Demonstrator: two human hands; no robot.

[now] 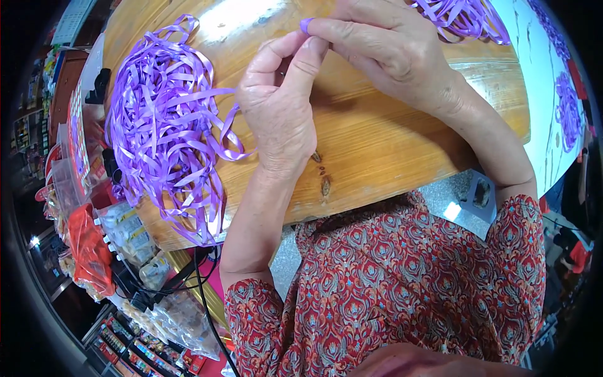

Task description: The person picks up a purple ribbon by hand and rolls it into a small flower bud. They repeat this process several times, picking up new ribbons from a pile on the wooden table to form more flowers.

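Over the wooden table my two hands meet at the fingertips. My left hand (279, 107) is closed in a pinch, and a strand of purple ribbon (217, 93) runs into it from the pile on its left. My right hand (399, 60) comes in from the other side with its fingers bent and closed. A short purple piece of the ribbon shows at its index fingertip, just above the left thumb. How the strand passes between the fingers is hidden. The large tangled pile of purple ribbon (160, 132) lies left of my left hand.
Another purple ribbon bundle (468, 19) lies at the far right of the wooden table (370, 151). More ribbon (567, 113) rests on a white marbled surface (534, 81). Below left are a red plastic bag (88, 245), clear packages and a black cable (204, 301).
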